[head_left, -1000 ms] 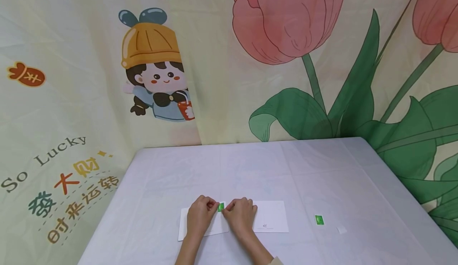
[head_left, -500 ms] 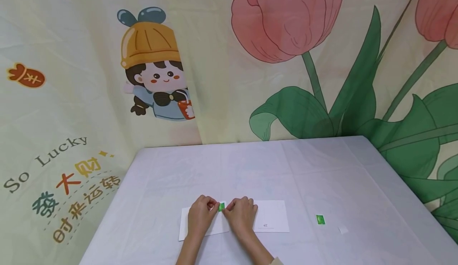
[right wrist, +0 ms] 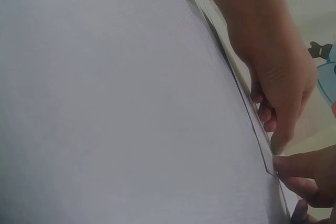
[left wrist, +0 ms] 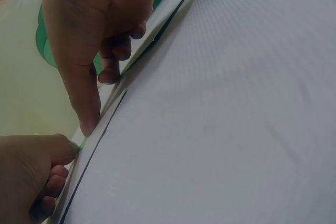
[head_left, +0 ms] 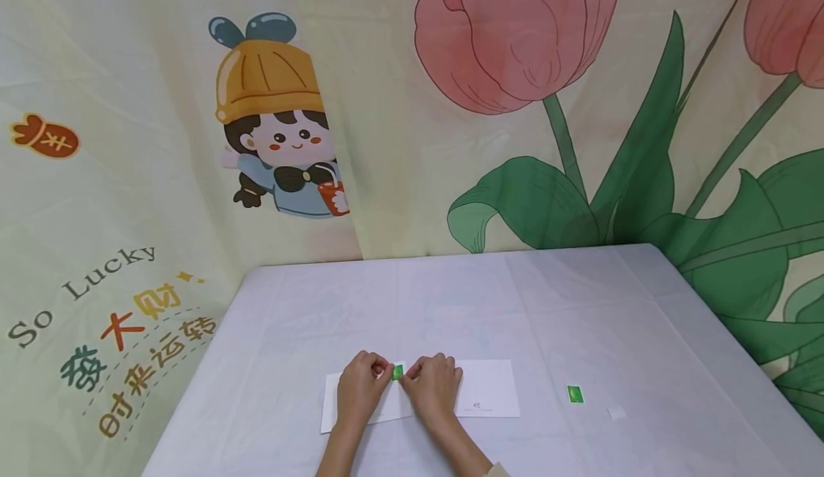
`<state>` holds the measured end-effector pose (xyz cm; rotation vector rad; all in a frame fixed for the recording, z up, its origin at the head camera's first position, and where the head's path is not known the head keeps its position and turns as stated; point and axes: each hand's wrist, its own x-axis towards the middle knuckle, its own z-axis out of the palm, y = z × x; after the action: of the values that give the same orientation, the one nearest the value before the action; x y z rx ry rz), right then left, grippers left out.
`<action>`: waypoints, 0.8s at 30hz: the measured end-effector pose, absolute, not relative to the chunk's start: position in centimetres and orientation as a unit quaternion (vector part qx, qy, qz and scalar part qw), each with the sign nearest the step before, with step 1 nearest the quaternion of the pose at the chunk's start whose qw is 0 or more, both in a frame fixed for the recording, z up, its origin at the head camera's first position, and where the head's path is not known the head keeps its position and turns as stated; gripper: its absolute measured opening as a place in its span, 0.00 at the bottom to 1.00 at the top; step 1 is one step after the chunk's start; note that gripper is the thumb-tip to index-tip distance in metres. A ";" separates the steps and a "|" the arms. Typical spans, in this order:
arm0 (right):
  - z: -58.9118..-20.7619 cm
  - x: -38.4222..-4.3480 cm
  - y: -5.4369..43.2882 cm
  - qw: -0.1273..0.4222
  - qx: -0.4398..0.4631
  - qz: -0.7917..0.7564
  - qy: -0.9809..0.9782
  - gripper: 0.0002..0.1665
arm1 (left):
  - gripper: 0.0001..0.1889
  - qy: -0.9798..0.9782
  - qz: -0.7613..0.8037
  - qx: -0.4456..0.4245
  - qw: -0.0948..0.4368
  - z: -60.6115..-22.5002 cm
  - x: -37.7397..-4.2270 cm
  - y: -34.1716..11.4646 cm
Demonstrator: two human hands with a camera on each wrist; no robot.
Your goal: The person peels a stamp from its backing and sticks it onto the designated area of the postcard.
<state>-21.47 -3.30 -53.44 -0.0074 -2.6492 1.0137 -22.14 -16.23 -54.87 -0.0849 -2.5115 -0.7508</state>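
- Left hand [head_left: 362, 387] curls its fingers, thumb and forefinger pinching at the left edge of a small green sticker [head_left: 398, 372].
- Right hand [head_left: 433, 389] is curled too, thumb and forefinger pinching at the sticker's lower right, so the two sets of fingertips nearly meet.
- That green sticker sits at the far right corner of the left paper [head_left: 391, 407]; I can't tell whether it is stuck flat or only held there.
- Gripping such a small piece from both sides probably keeps it straight and leaves its middle uncovered; the left hand lying over the paper may also steady it.
- The left paper lies slightly askew on the white-covered bench [head_left: 450, 305]. Just right of it is the right paper [head_left: 491, 388], with a tiny printed mark near its lower edge; the right hand hides where the two come closest, so I can't say if they overlap.
- Well off to the right lie a second green sticker [head_left: 576, 394] and, near it, a white scrap [head_left: 616, 413], both apart from the hands.
- Behind the bench hangs a curtain [head_left: 393, 141] with tulips and a cartoon child.
- Nothing blocks the fingertips; the hands and forearms mainly cover the papers, and both wrist views catch the work nearly edge-on.
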 end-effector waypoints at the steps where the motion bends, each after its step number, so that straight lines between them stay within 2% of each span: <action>1: -53.5 -21.5 -3.3 0.153 -0.002 0.352 -0.923 0.15 | 0.08 -0.925 -0.277 -0.030 0.257 -54.9 -22.1 -16.2; 10: -53.7 -21.3 -3.3 0.167 0.001 0.344 -0.924 0.14 | 0.08 -0.918 -0.321 0.006 0.233 -55.0 -22.3 -16.3; 17: -53.6 -21.3 -3.3 0.166 0.003 0.344 -0.924 0.14 | 0.15 -0.904 -0.353 0.023 0.240 -55.0 -22.5 -16.3; 24: -53.7 -21.3 -3.3 0.162 0.006 0.337 -0.927 0.14 | 0.16 -0.910 -0.340 0.028 0.236 -55.1 -22.5 -16.3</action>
<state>-21.29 -3.30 -53.65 0.0185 -2.6476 0.9624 -22.46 -16.26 -55.09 0.0777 -2.4948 -0.9328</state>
